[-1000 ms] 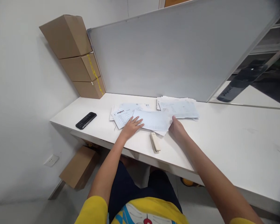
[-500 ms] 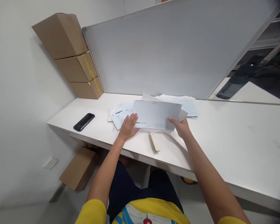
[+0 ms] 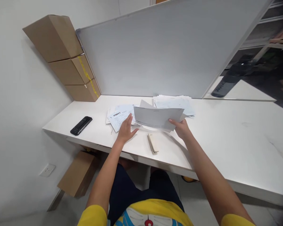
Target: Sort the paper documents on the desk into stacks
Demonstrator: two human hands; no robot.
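Note:
My right hand (image 3: pixel 182 128) pinches the right end of some sheets of paper (image 3: pixel 158 117), thumb on top, and holds them tilted up above the table. Near their left end my left hand (image 3: pixel 126 129) is open, fingers together and thumb stretched out, beside a loose pile of printed papers (image 3: pixel 119 117) marked PONY. Whether its fingertips touch the paper I cannot tell. A cream stapler (image 3: pixel 153 143) lies on the table just below the held sheets. Behind them, against the board, rests another stack of papers (image 3: pixel 175 103).
A black phone (image 3: pixel 81 125) lies on the white table (image 3: pixel 226 135) at the left. Cardboard boxes (image 3: pixel 73 70) are stacked in the left corner beside an upright grey board (image 3: pixel 141 53). Another box (image 3: pixel 76 172) stands on the floor. A dark bottle (image 3: pixel 223 88) is behind at the right.
The held sheets have tilted up, their near edge lifting and the surface bending. My left hand has come off them, its thumb now spread. The view has shifted slightly.

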